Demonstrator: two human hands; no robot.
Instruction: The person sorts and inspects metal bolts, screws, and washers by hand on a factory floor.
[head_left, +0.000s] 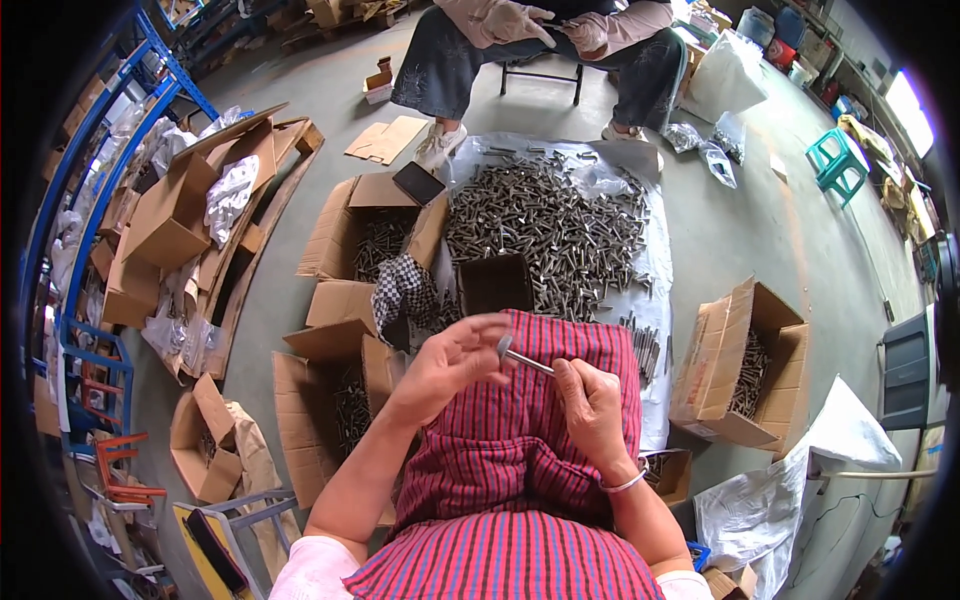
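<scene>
Holding: bolt (524, 361) pinched at both ends over the lap, above the red striped apron (520, 440).
Left hand (448, 365): fingers (478, 338) closed together on the head end, curled round it.
Right hand (592, 408): fingers (566, 372) clamped on the shank end, silver bangle (626, 483) at the wrist.
Slip risk: thin, smooth shank and a light fingertip grip, so likely to twist free and drop into the apron folds or onto the floor.
Mix-up risk: small dark bin (495, 283) just ahead of the knees, open cardboard boxes (345, 405) close on the left, so easy to land in the wrong one.
Pile: heap of grey bolts (550, 225) on a white plastic sheet (655, 262) just beyond, loose enough to roll or snag a reaching hand.
Beyond: second person's gloved hands (520, 20) busy on a stool across the heap, well apart, though both reaching in at once could clash.
</scene>
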